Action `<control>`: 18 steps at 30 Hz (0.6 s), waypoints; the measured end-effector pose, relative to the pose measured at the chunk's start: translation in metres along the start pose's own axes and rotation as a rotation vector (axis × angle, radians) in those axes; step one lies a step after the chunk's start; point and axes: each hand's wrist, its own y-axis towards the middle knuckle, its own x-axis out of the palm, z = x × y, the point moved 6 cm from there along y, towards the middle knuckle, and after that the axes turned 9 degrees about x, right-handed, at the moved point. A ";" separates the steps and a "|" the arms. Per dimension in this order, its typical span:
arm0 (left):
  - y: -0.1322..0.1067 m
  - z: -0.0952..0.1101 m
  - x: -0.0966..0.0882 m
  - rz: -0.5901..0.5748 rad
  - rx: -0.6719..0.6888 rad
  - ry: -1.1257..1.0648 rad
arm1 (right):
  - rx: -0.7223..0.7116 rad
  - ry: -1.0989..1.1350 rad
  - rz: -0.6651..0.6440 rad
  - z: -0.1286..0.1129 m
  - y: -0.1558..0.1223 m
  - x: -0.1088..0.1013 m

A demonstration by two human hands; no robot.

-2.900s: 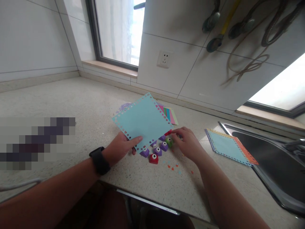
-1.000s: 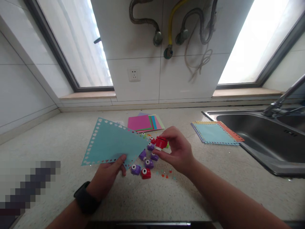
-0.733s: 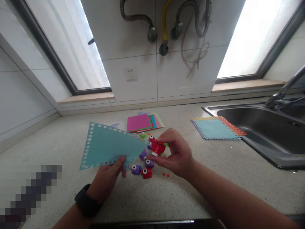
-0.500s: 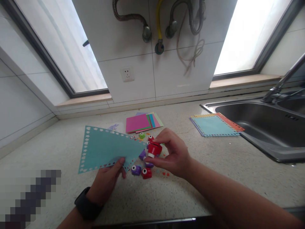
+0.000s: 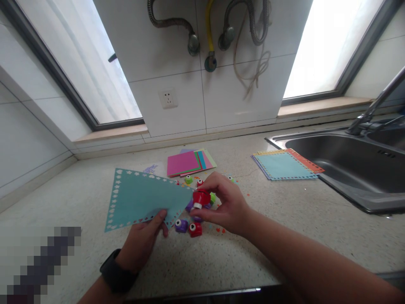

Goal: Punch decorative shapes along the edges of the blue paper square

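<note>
My left hand [image 5: 151,231] pinches the near edge of a teal sheet of paper [image 5: 142,196], thumb on top. Small shapes such as stars and flowers are cut out along the sheet's borders. In my right hand [image 5: 226,202] is a red craft punch [image 5: 201,197] with a white button, gripped between thumb and fingers at the sheet's right corner. Whether the corner sits inside the punch's slot I cannot tell. Below lie a purple punch [image 5: 181,225] and another red punch [image 5: 195,229]. A green punch [image 5: 188,179] stands behind, and more punches are partly hidden by my right hand.
Behind the punches lies a stack of coloured paper [image 5: 183,163], pink on top. To the right, punched sheets [image 5: 286,165] overlap the rim of a steel sink [image 5: 335,169]. Tiny paper bits [image 5: 220,230] are scattered on the speckled counter [image 5: 272,253].
My right hand and the red punch have shifted slightly left, closer in at the sheet's right corner. The left hand and the teal sheet have hardly moved.
</note>
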 end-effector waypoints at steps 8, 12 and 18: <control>-0.001 0.013 -0.002 0.035 -0.086 -0.006 | 0.258 0.121 -0.044 0.022 0.000 0.009; -0.002 0.021 -0.003 0.021 -0.107 -0.001 | 0.452 0.228 -0.092 0.036 -0.002 0.017; -0.001 0.012 0.000 0.004 -0.084 -0.051 | 0.722 0.526 -0.185 0.045 -0.005 0.029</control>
